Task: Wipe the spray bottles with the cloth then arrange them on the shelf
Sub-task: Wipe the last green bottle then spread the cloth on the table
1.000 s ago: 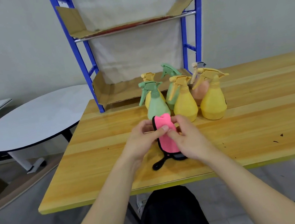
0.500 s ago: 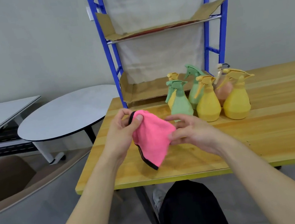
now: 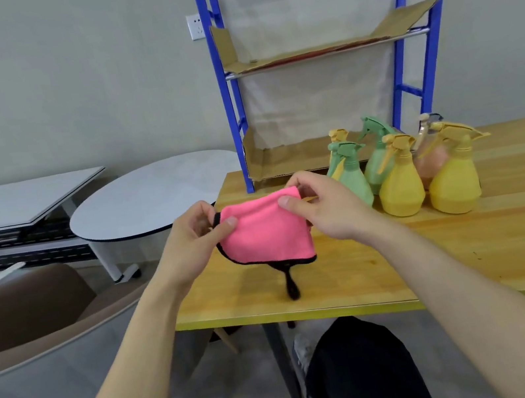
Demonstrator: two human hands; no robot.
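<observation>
Above wooden table (image 3: 471, 250), left hand (image 3: 192, 242) and right hand (image 3: 322, 209) fingers pinch pink cloth (image 3: 265, 233)

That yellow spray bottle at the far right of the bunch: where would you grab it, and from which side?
Probably its slim neck, just under the trigger head, reached from the right. The yellow spray bottle stands upright with a wide body, and the other bottles crowd its left and back.
</observation>
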